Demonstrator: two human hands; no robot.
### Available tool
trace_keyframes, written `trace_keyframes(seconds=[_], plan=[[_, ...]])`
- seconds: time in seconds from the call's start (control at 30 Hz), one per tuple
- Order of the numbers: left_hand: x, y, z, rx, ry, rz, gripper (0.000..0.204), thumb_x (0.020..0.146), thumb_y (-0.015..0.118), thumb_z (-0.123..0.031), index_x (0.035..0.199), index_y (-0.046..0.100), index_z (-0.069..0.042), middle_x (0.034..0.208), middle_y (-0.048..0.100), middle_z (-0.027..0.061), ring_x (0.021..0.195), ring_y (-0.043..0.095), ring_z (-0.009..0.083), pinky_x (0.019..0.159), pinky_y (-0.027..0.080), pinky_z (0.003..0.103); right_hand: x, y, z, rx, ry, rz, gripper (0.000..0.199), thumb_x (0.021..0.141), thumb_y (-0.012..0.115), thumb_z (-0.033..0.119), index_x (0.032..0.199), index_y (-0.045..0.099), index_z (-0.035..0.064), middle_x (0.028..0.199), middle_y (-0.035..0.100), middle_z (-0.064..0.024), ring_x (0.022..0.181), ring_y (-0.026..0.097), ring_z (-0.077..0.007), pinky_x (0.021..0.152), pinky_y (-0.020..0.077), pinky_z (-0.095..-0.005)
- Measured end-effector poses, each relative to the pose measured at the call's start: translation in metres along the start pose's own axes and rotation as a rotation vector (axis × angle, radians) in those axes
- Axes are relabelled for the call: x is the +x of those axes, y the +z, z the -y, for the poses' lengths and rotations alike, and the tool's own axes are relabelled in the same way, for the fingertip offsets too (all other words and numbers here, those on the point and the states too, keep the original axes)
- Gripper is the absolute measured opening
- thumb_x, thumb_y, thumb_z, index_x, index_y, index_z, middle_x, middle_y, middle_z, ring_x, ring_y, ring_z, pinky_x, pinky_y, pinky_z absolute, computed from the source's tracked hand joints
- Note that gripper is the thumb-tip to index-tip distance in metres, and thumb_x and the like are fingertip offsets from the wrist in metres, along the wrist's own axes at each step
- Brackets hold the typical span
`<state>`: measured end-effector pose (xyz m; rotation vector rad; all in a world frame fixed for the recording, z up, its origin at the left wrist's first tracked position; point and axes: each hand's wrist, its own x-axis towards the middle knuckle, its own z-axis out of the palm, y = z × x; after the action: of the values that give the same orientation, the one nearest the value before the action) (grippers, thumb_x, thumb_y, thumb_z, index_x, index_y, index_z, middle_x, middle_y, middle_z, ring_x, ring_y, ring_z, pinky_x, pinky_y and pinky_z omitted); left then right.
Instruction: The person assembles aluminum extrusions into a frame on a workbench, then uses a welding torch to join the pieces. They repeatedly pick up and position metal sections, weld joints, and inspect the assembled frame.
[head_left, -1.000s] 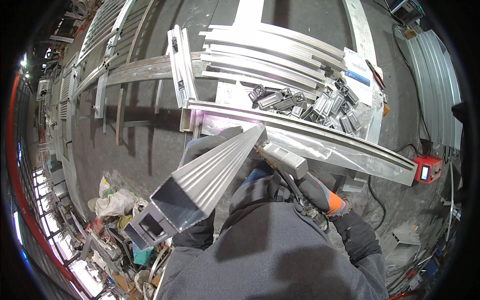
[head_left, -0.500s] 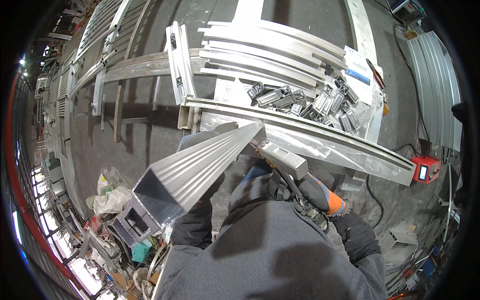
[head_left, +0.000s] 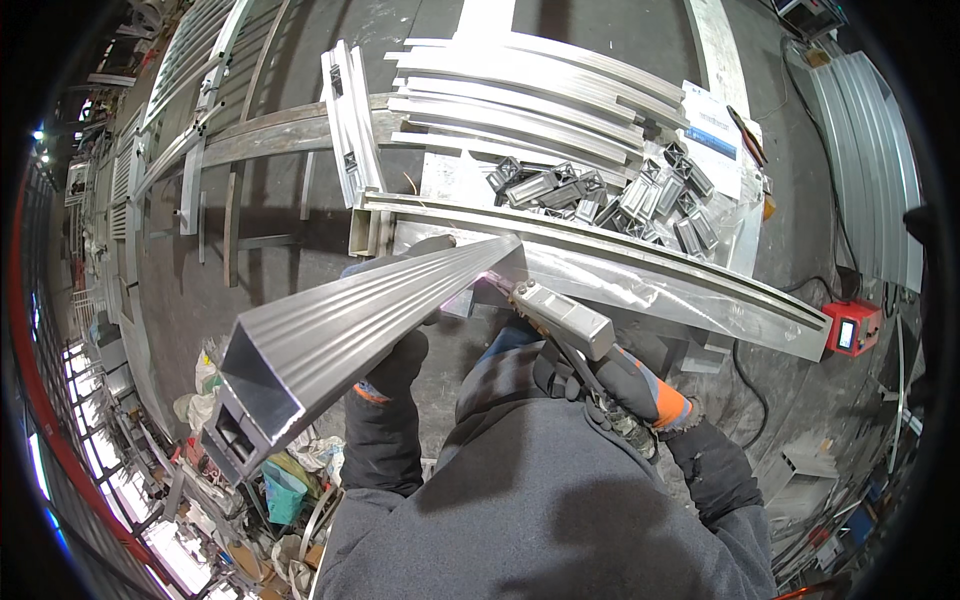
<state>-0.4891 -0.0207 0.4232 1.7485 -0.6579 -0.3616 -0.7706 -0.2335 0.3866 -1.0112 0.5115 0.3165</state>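
Note:
A long ribbed aluminium square tube [head_left: 370, 325] slants from the workbench edge toward the lower left, its hollow end facing up. My gloved left hand [head_left: 402, 362] wraps it from beneath, with fingertips showing along its far side. At that hollow end sits a grey plastic connector [head_left: 238, 432] with a rectangular opening. In my gloved right hand [head_left: 630, 385] is a grey, boxy handheld welding gun [head_left: 565, 318]. Its tip meets the tube's far end, where a pinkish-purple glow shows. A metal beam [head_left: 600, 250] lies across just beyond that end.
Behind the beam lie a pile of small grey connectors [head_left: 570, 188] and several aluminium strips [head_left: 520, 95]. Pliers [head_left: 748, 135] rest on a paper sheet [head_left: 712, 140]. A red box with a screen [head_left: 853, 328] stands to the right, near a black cable [head_left: 762, 400]. Bags and scrap [head_left: 290, 490] lie lower left.
The tube's near end has swung left and slightly up, its side turning more into view. A purple glow has appeared at the welding gun's tip. My right hand has barely moved.

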Motion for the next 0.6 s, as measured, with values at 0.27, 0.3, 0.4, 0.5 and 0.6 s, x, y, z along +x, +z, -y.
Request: trace_keyframes(seconds=[0.27,0.3,0.4,0.5,0.6], plan=[[0.022,0.012,-0.034,0.116,0.089,0.098,0.048,0.103,0.063,-0.042,0.104,0.076,0.004,0.07,0.071,0.005,0.065,0.067,0.0114,0.062,0.054,0.029,-0.008,-0.006,-0.012,-0.118,-0.156,-0.067,0.047,0.114,0.05,0.028,0.154,0.049,0.0027,0.132,0.064,-0.0071,0.114,0.061,-0.0123,0.099,0.0507,-0.0319],[0.023,0.014,-0.038,0.119,0.098,0.111,0.049,0.102,0.063,-0.044,0.103,0.075,0.003,0.069,0.071,0.0052,0.064,0.067,0.0113,0.061,0.054,0.028,-0.008,-0.008,-0.013,-0.057,-0.122,-0.061,0.048,0.114,0.051,0.027,0.155,0.048,0.0024,0.133,0.063,-0.0077,0.115,0.061,-0.0124,0.1,0.0507,-0.0318],[0.025,0.019,-0.045,0.079,0.091,0.12,0.052,0.1,0.065,-0.048,0.099,0.075,0.003,0.068,0.07,0.0056,0.062,0.066,0.0112,0.058,0.053,0.028,-0.009,-0.012,-0.012,0.078,-0.023,-0.035,0.051,0.114,0.052,0.026,0.157,0.044,0.0014,0.135,0.063,-0.0093,0.117,0.062,-0.013,0.101,0.0515,-0.0308],[0.024,0.018,-0.043,0.03,0.075,0.095,0.055,0.099,0.066,-0.052,0.095,0.074,0.002,0.067,0.07,0.006,0.059,0.065,0.0111,0.055,0.051,0.028,-0.005,-0.013,-0.009,0.172,0.04,-0.004,0.051,0.113,0.052,0.026,0.156,0.045,0.0008,0.132,0.065,-0.0091,0.111,0.065,-0.0126,0.098,0.0539,-0.0287],[0.021,0.015,-0.036,-0.029,0.044,0.066,0.059,0.097,0.067,-0.056,0.092,0.073,0.002,0.065,0.069,0.0063,0.057,0.064,0.011,0.053,0.05,0.027,0.005,-0.011,-0.009,0.163,0.078,-0.013,0.049,0.112,0.052,0.026,0.154,0.047,0.0005,0.126,0.067,-0.0082,0.105,0.066,-0.0114,0.092,0.0557,-0.027]])
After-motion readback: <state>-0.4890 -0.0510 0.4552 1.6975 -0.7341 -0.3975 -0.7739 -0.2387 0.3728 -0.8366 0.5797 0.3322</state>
